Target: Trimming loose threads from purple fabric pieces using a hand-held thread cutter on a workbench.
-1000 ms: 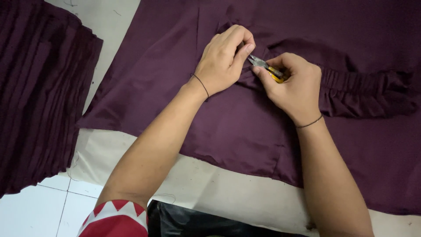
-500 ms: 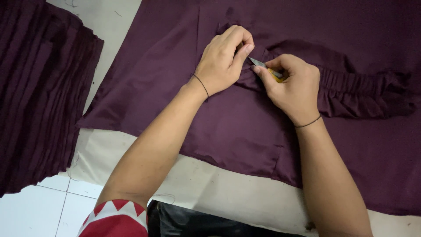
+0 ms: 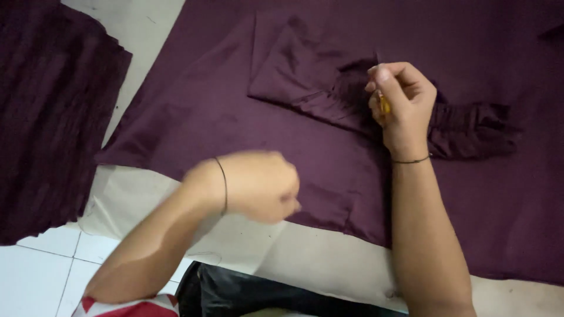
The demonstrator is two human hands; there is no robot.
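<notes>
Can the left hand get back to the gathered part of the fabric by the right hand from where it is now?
Probably yes. The left hand is blurred, closed, over the near edge of the maroon fabric. Only flat cloth lies between it and the gathered part. The right hand, holding a small yellow-handled tool, sits beside that spot.

White tiled floor (image 3: 47,258); pale sheet (image 3: 317,264) spread over it.

**Camera placement: single head view**

One camera, head-worn, looks steeply down from close above the person's forearms. Right hand (image 3: 401,103) sits upper right of centre, left hand (image 3: 258,186) nearer the lens, mid-frame. No second view shares the scene.
</notes>
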